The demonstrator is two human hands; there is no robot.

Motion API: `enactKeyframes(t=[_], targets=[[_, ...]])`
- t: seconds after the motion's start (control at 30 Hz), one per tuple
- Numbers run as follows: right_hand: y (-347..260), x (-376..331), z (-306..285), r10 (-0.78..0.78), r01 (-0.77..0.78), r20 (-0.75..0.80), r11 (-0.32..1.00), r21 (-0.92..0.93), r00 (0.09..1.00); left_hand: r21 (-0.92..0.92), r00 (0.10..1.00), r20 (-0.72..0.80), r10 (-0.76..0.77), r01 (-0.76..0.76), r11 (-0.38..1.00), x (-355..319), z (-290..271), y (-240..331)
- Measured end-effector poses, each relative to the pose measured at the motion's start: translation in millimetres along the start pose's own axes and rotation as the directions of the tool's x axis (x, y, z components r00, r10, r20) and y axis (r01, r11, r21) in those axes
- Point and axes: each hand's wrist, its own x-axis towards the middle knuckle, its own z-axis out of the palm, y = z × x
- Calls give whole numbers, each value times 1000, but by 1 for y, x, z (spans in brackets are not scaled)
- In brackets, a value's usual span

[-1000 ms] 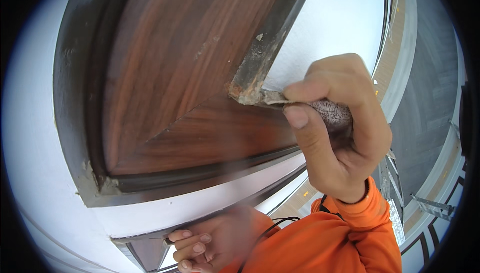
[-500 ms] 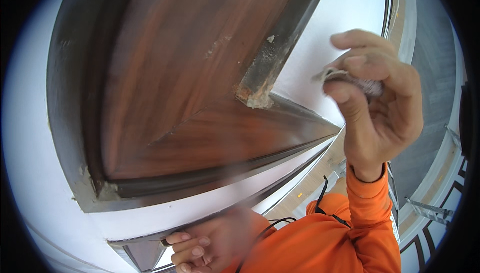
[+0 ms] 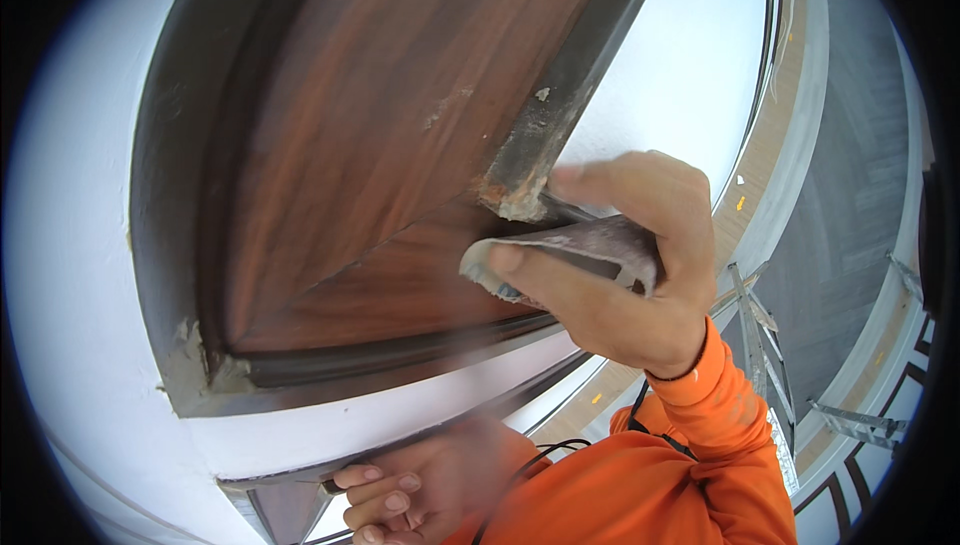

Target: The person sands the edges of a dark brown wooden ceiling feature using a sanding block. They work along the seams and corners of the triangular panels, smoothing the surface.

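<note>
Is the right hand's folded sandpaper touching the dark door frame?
Cannot tell. In the head view the sandpaper in the right hand overlaps the frame's chipped corner, but neither contact nor gap shows plainly.

The dark frame (image 3: 560, 95) hemmed the wooden panel (image 3: 380, 125) on its right and below; beyond the frame, bare white wall (image 3: 690, 55) left open passage

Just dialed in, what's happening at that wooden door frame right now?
The person's right hand grips a folded piece of grey sandpaper and presses it against the pale filler patch at the corner of the dark frame around the reddish-brown wood panel. The left hand rests low, fingers curled on the lower ledge. Its grip is unclear.
</note>
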Motion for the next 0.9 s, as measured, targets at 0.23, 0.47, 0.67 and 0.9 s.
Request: enactKeyframes(t=[0.23, 0.47, 0.67, 0.9], targets=[[2, -4, -6, 0, -1, -31, 999, -33, 1000, -25, 1000, 4, -16, 16, 1000, -2, -4, 2], [5, -1, 11, -103, 94, -122, 993, -74, 987, -48, 1000, -5, -28, 27, 998, -4, -3, 4], [12, -1, 12, -130, 116, -155, 988, -99, 979, -84, 999, -14, -34, 33, 996, -5, -1, 6], [16, -13, 17, -144, 115, -175, 980, -164, 974, -89, 999, 28, -26, 29, 996, -4, -3, 3]])
